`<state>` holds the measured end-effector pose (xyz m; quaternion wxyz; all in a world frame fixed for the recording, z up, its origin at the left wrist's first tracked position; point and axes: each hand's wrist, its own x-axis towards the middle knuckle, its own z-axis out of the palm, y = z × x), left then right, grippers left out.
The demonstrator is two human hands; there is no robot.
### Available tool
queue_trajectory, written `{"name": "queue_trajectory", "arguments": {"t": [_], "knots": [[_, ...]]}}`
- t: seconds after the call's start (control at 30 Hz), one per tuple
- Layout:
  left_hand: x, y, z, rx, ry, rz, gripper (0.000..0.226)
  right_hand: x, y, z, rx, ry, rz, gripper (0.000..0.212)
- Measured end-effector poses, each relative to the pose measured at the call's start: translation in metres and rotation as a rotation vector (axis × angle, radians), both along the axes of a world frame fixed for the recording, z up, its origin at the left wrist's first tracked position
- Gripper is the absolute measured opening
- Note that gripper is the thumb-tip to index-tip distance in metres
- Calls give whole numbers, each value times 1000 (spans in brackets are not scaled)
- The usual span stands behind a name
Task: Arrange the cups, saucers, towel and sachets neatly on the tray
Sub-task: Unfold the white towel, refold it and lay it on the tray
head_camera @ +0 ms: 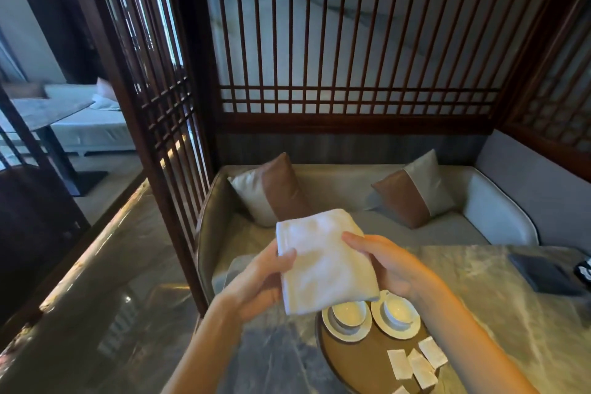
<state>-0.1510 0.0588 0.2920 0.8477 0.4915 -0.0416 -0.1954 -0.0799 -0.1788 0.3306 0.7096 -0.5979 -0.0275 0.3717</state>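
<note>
Towel (323, 262): white, folded to a rectangle, held in the air above the far end of the tray, tilted, its lower corner hanging over the cups.

Left hand (259, 285): grasps the towel's left edge, thumb on the upper face, fingers underneath.

Right hand (390, 265): grasps the towel's right edge, thumb on top, fingers curled behind the cloth.

Tray (355, 358): oval, brown with a dark rim, lying on the counter toward its near edge.

Cups and saucers: two white sets side by side at the tray's far end. Left cup (348, 313) upright on the left saucer (329, 328); right cup (396, 310) upright on the right saucer (407, 331), partly covered by the towel's corner. The saucer rims are almost touching.

Sachets (415, 365): several white packets, loosely scattered and partly overlapping, at the tray's near right side by its rim.

Counter (511, 313): grey veined stone. A dark flat object (543, 275) lies near its right edge.

Surroundings: grey bench seat (351, 224) beyond the counter's far edge, with two brown-and-grey cushions (275, 189); dark wooden lattice screen (351, 41) behind it.
</note>
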Motion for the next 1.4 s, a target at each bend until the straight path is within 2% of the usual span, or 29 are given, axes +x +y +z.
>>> {"name": "queue_trajectory", "arguments": {"t": [0.1, 0.23, 0.37, 0.47, 0.53, 0.67, 0.73, 0.8, 0.9, 0.93, 1.0, 1.07, 1.13, 1.23, 1.4], "knots": [[-2, 1, 11, 197, -42, -13, 56, 0, -11, -7, -22, -13, 52, 47], [-4, 3, 15, 212, -46, -35, 47, -1, -28, -4, -81, -48, 213, 43], [-3, 4, 15, 249, -115, -104, 48, -3, -36, -2, -48, -59, 236, 43], [0, 2, 17, 243, -181, -73, 53, -6, -37, -3, -32, -136, 166, 44], [2, 0, 20, 222, -227, -35, 54, -10, -35, -2, -68, -266, 71, 44], [2, -4, 27, 176, -314, 73, 46, -24, -30, 0, -39, -549, -134, 27], [1, -4, 34, 226, -362, 126, 38, -28, -26, 2, 8, -619, -191, 24], [-1, -4, 43, 325, -419, 200, 28, -30, -25, 4, 45, -667, -227, 32], [-4, -2, 52, 417, -524, 300, 20, -29, -29, 9, 44, -643, -161, 39], [-6, -1, 55, 466, -567, 313, 25, -28, -30, 10, 25, -652, -134, 39], [-10, -1, 60, 555, -638, 282, 51, -27, -31, 13, 18, -704, -144, 35], [-16, 1, 66, 541, -660, 196, 72, -27, -31, 19, 65, -751, -159, 31], [-23, 4, 74, 485, -708, 83, 66, -28, -32, 24, 107, -819, -130, 42], [-29, 8, 87, 455, -809, 12, 45, -30, -33, 30, 185, -956, -39, 54], [-26, 5, 88, 451, -925, 91, 66, -29, -26, 35, 215, -1186, -41, 44]]}}
